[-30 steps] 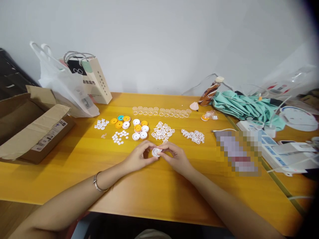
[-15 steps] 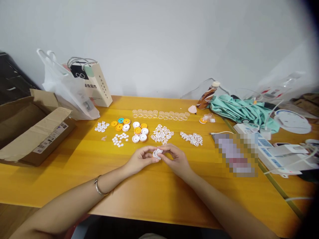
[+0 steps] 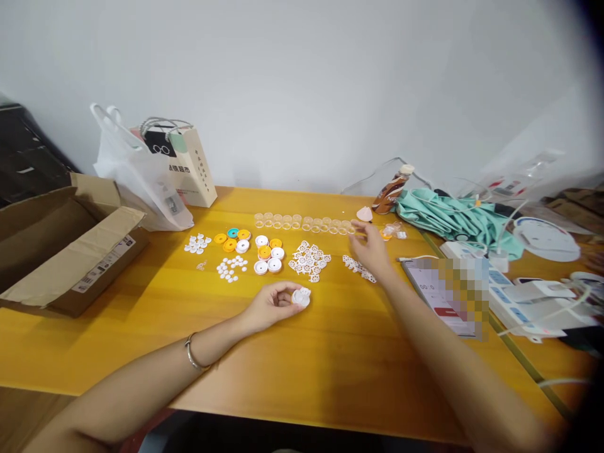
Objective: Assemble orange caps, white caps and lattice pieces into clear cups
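Note:
My left hand rests on the yellow table with its fingers closed round a small white round part. My right hand is stretched forward over a pile of white lacy pieces, fingers spread near the right end of a row of clear cups, holding nothing that I can see. Another pile of white lacy pieces lies between the hands. Orange, white and one teal disc sit in a group further left, beside small white buttons.
An open cardboard box stands at the left, with a white plastic bag and a paper bag behind it. To the right are a phone, a power strip, a green umbrella and a brown bottle.
My right hand left the white part and reached forward and right to the clear cups. My left hand stays with the part. The view shifted slightly.

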Action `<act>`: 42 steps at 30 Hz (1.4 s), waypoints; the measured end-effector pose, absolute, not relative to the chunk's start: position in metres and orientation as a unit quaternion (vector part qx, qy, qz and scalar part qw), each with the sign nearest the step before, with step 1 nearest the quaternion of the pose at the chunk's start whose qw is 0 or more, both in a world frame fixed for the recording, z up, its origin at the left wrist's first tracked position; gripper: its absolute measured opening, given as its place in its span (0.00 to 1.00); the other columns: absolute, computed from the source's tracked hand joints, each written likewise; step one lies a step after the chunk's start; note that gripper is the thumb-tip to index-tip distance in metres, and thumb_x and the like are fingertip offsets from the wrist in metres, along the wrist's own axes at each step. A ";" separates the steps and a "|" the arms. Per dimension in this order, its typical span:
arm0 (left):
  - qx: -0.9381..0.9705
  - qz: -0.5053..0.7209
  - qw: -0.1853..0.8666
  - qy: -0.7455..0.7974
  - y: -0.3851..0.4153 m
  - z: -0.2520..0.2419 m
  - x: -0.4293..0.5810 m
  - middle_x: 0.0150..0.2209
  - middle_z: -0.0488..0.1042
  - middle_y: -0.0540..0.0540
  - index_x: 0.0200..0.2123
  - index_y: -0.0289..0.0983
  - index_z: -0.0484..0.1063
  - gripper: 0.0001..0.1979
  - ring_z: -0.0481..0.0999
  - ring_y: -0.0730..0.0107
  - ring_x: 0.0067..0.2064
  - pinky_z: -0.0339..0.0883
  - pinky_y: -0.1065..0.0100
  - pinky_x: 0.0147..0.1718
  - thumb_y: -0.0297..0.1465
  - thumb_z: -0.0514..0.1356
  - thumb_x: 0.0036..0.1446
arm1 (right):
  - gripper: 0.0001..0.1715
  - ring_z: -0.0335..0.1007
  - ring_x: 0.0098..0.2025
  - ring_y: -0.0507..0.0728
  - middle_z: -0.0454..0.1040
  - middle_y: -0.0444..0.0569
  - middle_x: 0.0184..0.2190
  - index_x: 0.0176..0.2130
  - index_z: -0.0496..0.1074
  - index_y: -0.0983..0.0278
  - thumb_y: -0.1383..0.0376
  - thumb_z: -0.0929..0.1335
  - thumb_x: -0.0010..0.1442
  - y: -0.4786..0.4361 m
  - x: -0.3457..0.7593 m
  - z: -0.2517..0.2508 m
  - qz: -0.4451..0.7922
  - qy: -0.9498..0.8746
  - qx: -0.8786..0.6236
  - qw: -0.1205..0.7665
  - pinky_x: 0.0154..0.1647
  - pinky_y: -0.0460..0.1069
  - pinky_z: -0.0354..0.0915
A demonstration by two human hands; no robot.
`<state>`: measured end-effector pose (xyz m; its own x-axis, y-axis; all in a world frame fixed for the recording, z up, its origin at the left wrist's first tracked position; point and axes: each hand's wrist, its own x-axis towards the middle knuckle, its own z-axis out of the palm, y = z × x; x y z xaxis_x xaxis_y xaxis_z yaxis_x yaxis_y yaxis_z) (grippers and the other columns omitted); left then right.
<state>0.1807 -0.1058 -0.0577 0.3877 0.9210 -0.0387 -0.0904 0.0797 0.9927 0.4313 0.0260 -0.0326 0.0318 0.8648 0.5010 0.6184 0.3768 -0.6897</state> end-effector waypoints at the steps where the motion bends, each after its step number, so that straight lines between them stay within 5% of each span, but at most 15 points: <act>1: 0.550 0.400 0.628 0.379 -0.106 -0.058 0.181 0.37 0.76 0.45 0.42 0.34 0.71 0.20 0.74 0.74 0.34 0.66 0.70 0.37 0.35 0.66 0.46 | 0.21 0.64 0.49 0.61 0.68 0.57 0.48 0.48 0.66 0.65 0.68 0.64 0.52 0.042 0.439 -0.032 0.110 -0.682 -0.569 0.445 0.50 0.59 0.62; 5: 0.548 0.398 0.633 0.375 -0.105 -0.060 0.180 0.37 0.76 0.45 0.42 0.34 0.70 0.20 0.74 0.75 0.33 0.66 0.70 0.37 0.34 0.67 0.46 | 0.27 0.61 0.54 0.63 0.67 0.59 0.50 0.48 0.67 0.67 0.74 0.64 0.46 0.082 0.457 -0.033 0.109 -0.698 -0.595 0.382 0.56 0.59 0.56; 12: 0.549 0.398 0.635 0.370 -0.105 -0.060 0.180 0.37 0.76 0.45 0.42 0.34 0.70 0.20 0.73 0.76 0.33 0.66 0.71 0.36 0.35 0.67 0.45 | 0.17 0.69 0.43 0.62 0.74 0.57 0.39 0.40 0.71 0.68 0.68 0.67 0.47 0.090 0.456 -0.044 0.120 -0.669 -0.630 0.375 0.48 0.59 0.62; 18: 0.540 0.411 0.631 0.375 -0.106 -0.061 0.180 0.39 0.77 0.44 0.43 0.35 0.71 0.20 0.75 0.74 0.35 0.67 0.69 0.39 0.35 0.66 0.46 | 0.19 0.69 0.45 0.59 0.70 0.59 0.45 0.46 0.65 0.68 0.64 0.63 0.54 0.064 0.445 -0.030 0.106 -0.616 -0.625 0.467 0.47 0.56 0.65; 22: 0.508 0.427 0.645 0.378 -0.107 -0.057 0.182 0.44 0.76 0.43 0.45 0.36 0.71 0.23 0.75 0.69 0.41 0.66 0.64 0.46 0.35 0.67 0.44 | 0.19 0.71 0.43 0.56 0.72 0.50 0.38 0.43 0.62 0.60 0.59 0.68 0.52 0.003 0.412 -0.017 0.265 -0.589 -0.477 0.596 0.47 0.54 0.67; 29: 0.503 0.446 0.653 0.349 -0.114 -0.048 0.186 0.41 0.75 0.44 0.46 0.36 0.68 0.23 0.74 0.72 0.39 0.66 0.67 0.43 0.33 0.67 0.46 | 0.12 0.71 0.43 0.54 0.73 0.48 0.40 0.38 0.65 0.59 0.59 0.69 0.54 -0.088 0.364 -0.014 0.495 -0.599 -0.350 0.523 0.47 0.52 0.68; 42: 0.489 0.489 0.648 0.320 -0.116 -0.046 0.185 0.31 0.73 0.51 0.34 0.36 0.60 0.17 0.73 0.79 0.32 0.65 0.74 0.34 0.31 0.67 0.46 | 0.11 0.71 0.42 0.53 0.73 0.47 0.40 0.38 0.69 0.58 0.58 0.69 0.53 -0.100 0.359 -0.023 0.524 -0.615 -0.328 0.489 0.46 0.51 0.69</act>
<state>0.1851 -0.1156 -0.0460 0.3184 0.9458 0.0634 -0.3207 0.0446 0.9461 0.3588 -0.1004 -0.0229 -0.3060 0.9161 0.2590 -0.1092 0.2365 -0.9655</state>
